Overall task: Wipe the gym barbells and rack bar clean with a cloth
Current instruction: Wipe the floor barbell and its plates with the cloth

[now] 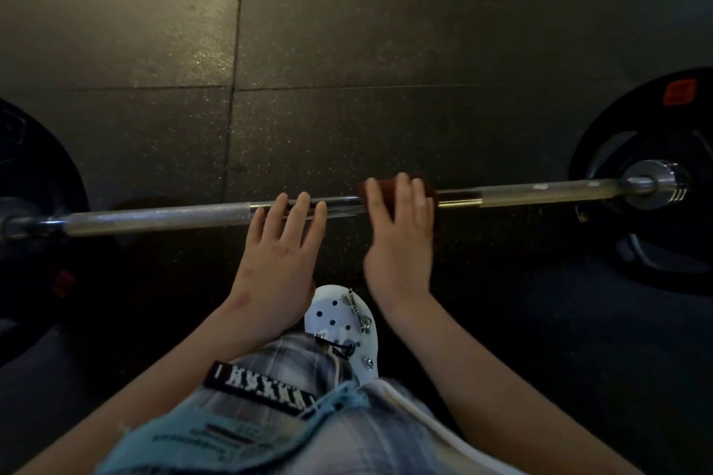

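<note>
1. Barbell point(154, 218) lies on the floor across the view, left to right, with a chrome shaft and a knurled section on its left part.
2. Left hand point(276, 262): fingers straight and spread, tips resting on the bar's middle, not wrapped round it. Open, flat contact.
3. Right hand point(399, 243): just right of the left hand, fingers laid fairly straight over a dark reddish cloth point(387, 186), pressing it onto the bar. No closed grip visible; thumb is out to the side.
4. The cloth sits on the shaft right of centre, under the right fingers, and a bit of it pokes out past them on the right.
5. Right black plate point(656, 243) is on the bar's right end with a chrome collar point(652, 183) and a red label point(680, 92) near the top.
6. Left black plate point(34, 173) is on the left end, partly cut off by the frame edge.
7. Floor point(347, 31): dark speckled rubber tiles with seams point(237, 50) running up and across. Lighting is dim, with a faint sheen at upper left.
8. Below the hands are a white perforated clog point(339, 320) with charms, pale ripped jeans point(347, 436) and a black lettered strap point(258, 388).
</note>
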